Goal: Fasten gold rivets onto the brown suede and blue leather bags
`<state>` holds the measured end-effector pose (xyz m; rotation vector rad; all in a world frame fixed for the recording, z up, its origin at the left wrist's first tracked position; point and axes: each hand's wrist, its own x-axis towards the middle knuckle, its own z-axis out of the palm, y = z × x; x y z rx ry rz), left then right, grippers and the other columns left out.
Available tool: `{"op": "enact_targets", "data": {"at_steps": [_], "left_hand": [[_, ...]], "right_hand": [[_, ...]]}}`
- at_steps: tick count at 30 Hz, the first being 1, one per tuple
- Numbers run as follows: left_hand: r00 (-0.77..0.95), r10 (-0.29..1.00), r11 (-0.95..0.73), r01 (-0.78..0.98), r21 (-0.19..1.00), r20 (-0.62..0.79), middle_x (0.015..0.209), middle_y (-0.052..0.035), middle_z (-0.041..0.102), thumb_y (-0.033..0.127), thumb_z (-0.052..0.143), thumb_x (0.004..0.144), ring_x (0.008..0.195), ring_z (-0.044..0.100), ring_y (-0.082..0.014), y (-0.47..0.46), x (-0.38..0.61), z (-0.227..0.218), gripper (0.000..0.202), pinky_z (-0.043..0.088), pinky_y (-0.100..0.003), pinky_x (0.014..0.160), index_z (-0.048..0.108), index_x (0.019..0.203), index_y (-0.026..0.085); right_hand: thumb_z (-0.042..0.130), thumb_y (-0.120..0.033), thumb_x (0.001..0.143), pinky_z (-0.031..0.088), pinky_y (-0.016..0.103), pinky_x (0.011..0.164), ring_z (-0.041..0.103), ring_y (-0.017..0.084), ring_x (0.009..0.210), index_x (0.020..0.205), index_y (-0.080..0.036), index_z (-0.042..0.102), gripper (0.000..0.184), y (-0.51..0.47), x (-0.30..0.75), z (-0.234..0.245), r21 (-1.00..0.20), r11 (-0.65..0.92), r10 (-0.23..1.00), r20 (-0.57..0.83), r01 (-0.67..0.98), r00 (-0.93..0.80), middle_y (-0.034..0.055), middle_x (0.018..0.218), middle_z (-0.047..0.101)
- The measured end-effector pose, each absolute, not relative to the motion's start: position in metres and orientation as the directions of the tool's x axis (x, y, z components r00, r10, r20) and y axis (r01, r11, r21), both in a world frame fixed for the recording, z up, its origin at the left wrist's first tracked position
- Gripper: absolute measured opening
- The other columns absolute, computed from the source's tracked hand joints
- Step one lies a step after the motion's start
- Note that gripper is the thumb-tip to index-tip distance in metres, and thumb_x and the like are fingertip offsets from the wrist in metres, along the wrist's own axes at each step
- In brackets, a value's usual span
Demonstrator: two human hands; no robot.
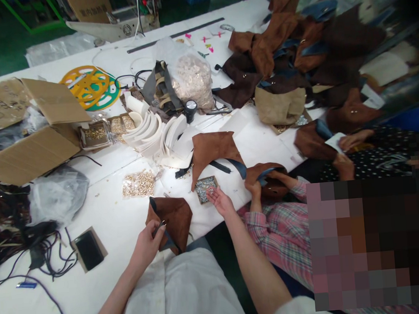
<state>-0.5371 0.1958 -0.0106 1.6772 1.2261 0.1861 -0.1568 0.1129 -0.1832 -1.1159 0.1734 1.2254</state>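
Note:
My left hand point(151, 240) is closed on the edge of a brown suede piece point(178, 217) with a blue-grey underside, at the front edge of the table. A small shiny metal ring or fitting shows by its fingertips. My right hand point(221, 202) is palm up with its fingers stretched out, at the near right side of a small cardboard box point(199, 196) of silver metal fasteners point(205, 185). Its fingertips reach the fasteners; whether any lie on the fingers, I cannot tell. Behind the box lies another cut brown suede piece point(214, 147).
Gold fasteners point(139, 183) in a clear bag, curved white strips point(149, 132) and a bulging plastic bag point(190, 76) stand further back. An open carton point(31, 151) is at left, a black phone point(88, 250) in front. Two co-workers handle suede pieces at right, near a brown pile point(276, 40).

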Motion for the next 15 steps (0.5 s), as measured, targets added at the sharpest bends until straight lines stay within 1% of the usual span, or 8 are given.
{"op": "enact_targets", "data": {"at_steps": [2,3,5,7,8,11,13,15], "left_hand": [[0.464,0.783,0.034,0.633,0.773,-0.414,0.077,0.0019,0.057,0.057,0.055,0.107,0.075,0.055,-0.0198,0.1955,-0.5374,-0.0111,0.038,0.039,-0.032,0.073,0.058,0.092,0.022],[0.462,0.784,0.037,0.633,0.773,-0.416,0.076,0.0021,0.056,0.057,0.055,0.107,0.075,0.055,-0.0198,0.1952,-0.5376,-0.0109,0.038,0.039,-0.032,0.072,0.057,0.092,0.022],[0.466,0.783,0.035,0.628,0.777,-0.412,0.077,0.0019,0.056,0.057,0.055,0.107,0.076,0.056,-0.0201,0.1944,-0.5379,-0.0101,0.038,0.039,-0.033,0.072,0.057,0.091,0.022],[0.475,0.780,0.029,0.624,0.781,-0.408,0.078,0.0014,0.058,0.056,0.055,0.107,0.077,0.057,-0.0206,0.1936,-0.5381,-0.0092,0.037,0.039,-0.033,0.073,0.057,0.092,0.022],[0.477,0.778,0.027,0.625,0.780,-0.409,0.078,0.0013,0.058,0.057,0.055,0.107,0.077,0.057,-0.0207,0.1932,-0.5382,-0.0089,0.037,0.039,-0.033,0.073,0.057,0.092,0.022],[0.481,0.777,0.016,0.630,0.777,-0.406,0.078,0.0011,0.059,0.057,0.055,0.107,0.076,0.058,-0.0209,0.1923,-0.5381,-0.0091,0.037,0.039,-0.033,0.072,0.058,0.093,0.022],[0.480,0.780,0.011,0.631,0.776,-0.401,0.079,0.0009,0.060,0.057,0.055,0.107,0.077,0.059,-0.0210,0.1921,-0.5381,-0.0097,0.038,0.040,-0.033,0.073,0.058,0.093,0.022],[0.476,0.780,0.014,0.635,0.772,-0.406,0.080,0.0004,0.062,0.057,0.055,0.107,0.078,0.061,-0.0212,0.1920,-0.5384,-0.0105,0.038,0.041,-0.034,0.074,0.059,0.093,0.022]], "right_hand": [[0.069,-0.048,0.104,0.071,0.040,0.099,0.080,0.023,0.112,0.113,-0.019,0.078,0.032,0.1117,-0.1565,-0.1823,-0.559,-0.077,0.667,-0.645,-0.826,0.375,0.0122,0.119,0.083],[0.073,-0.044,0.101,0.071,0.040,0.099,0.080,0.023,0.111,0.114,-0.020,0.078,0.028,0.1111,-0.1569,-0.1820,-0.572,-0.083,0.665,-0.642,-0.816,0.382,0.0115,0.118,0.083],[0.084,-0.031,0.092,0.072,0.037,0.097,0.081,0.021,0.106,0.116,-0.020,0.078,0.027,0.1101,-0.1586,-0.1818,-0.622,-0.106,0.653,-0.632,-0.776,0.418,0.0094,0.114,0.084],[0.088,-0.022,0.085,0.072,0.031,0.090,0.081,0.018,0.096,0.117,-0.019,0.078,0.033,0.1096,-0.1607,-0.1823,-0.665,-0.125,0.634,-0.624,-0.736,0.456,0.0078,0.108,0.084],[0.088,-0.021,0.084,0.072,0.028,0.085,0.080,0.017,0.091,0.117,-0.018,0.079,0.034,0.1096,-0.1618,-0.1828,-0.675,-0.131,0.626,-0.624,-0.726,0.467,0.0075,0.105,0.084],[0.088,-0.029,0.087,0.071,0.023,0.074,0.078,0.015,0.080,0.116,-0.016,0.080,0.033,0.1107,-0.1638,-0.1845,-0.684,-0.139,0.617,-0.626,-0.716,0.478,0.0071,0.098,0.083],[0.089,-0.033,0.086,0.071,0.023,0.075,0.079,0.015,0.081,0.114,-0.017,0.080,0.033,0.1122,-0.1645,-0.1856,-0.697,-0.144,0.607,-0.623,-0.702,0.493,0.0072,0.097,0.083],[0.091,-0.036,0.085,0.072,0.027,0.081,0.081,0.018,0.088,0.110,-0.018,0.080,0.033,0.1141,-0.1650,-0.1864,-0.711,-0.146,0.595,-0.619,-0.688,0.512,0.0077,0.099,0.084]]}}
